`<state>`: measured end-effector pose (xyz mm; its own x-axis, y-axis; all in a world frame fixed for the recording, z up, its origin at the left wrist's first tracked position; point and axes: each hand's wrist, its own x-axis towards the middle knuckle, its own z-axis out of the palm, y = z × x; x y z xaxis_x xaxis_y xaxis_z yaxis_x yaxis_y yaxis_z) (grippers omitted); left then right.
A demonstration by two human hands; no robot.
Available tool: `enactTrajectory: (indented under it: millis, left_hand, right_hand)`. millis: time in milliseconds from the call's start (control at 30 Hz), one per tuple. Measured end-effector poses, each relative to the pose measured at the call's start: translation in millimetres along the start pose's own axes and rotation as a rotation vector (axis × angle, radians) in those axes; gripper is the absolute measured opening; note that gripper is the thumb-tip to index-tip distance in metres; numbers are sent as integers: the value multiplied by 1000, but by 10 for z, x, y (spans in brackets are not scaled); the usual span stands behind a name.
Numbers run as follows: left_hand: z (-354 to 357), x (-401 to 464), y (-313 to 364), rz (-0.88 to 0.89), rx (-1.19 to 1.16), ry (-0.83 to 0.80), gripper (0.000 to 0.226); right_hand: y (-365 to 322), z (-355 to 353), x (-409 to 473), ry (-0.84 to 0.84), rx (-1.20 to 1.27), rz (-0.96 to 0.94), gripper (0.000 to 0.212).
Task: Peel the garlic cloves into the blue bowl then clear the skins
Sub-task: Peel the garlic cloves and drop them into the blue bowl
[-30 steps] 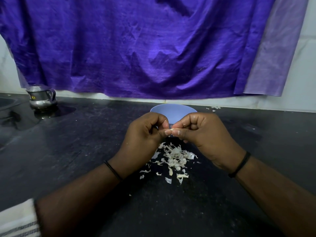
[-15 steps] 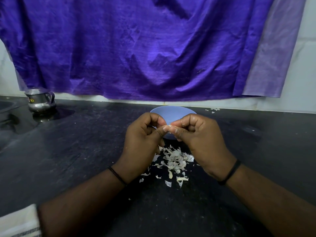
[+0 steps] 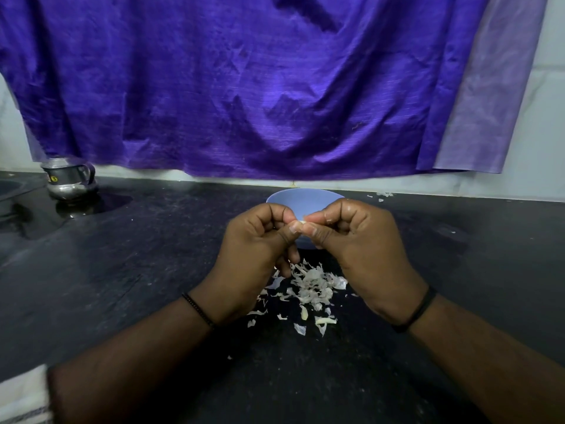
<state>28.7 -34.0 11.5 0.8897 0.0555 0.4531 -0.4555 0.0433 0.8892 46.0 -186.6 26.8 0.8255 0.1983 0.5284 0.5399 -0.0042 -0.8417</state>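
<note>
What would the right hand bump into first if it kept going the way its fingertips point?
Probably the left hand: the right hand points leftward at it, fingertips already meeting around a garlic clove.

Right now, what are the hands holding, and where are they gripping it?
A small garlic clove, pinched between the fingertips of the left hand and right hand, one at each end; only a pale sliver shows.

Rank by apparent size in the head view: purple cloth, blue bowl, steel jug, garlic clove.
1. purple cloth
2. blue bowl, partly hidden by the hands, and steel jug: too close to rank
3. garlic clove, a sliver between fingers
</note>
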Motion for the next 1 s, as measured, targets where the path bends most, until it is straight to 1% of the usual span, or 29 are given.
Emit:
enactTrajectory:
  millis: [33,100,200,300,400,567,733,867,1000]
  left_hand:
    - [-3,-2,13,-7,-3,-18,13]
    - [-9,-1,37,-9,-20,-57,5]
    - [-34,8,58,9,-12,-89,10]
    - [-53,14,76,33,27,-122,10]
    - [-54,12,92,42,46,-137,9]
    - [-26,17,100,38,23,-144,12]
    - [-29,13,112,40,12,-161,11]
    - [-22,3,119,54,18,-153,11]
    - [-18,-8,113,71,31,-131,11]
  right_hand:
    - [-4,-2,2,-8,5,-4,9]
    - [-15,-6,4,-19,12,-14,10]
    - [-31,-12,8,-28,8,-32,9]
    - [-42,-13,12,-29,-44,-49,8]
    - [-46,-4,2,0,-111,-73,10]
    - [-69,54,-45,93,-192,-128,20]
    - [-106,68,-70,113,-244,-164,14]
    - [-110,54,-71,119,-361,-305,8]
    - [-82,48,-61,158,-461,-463,8]
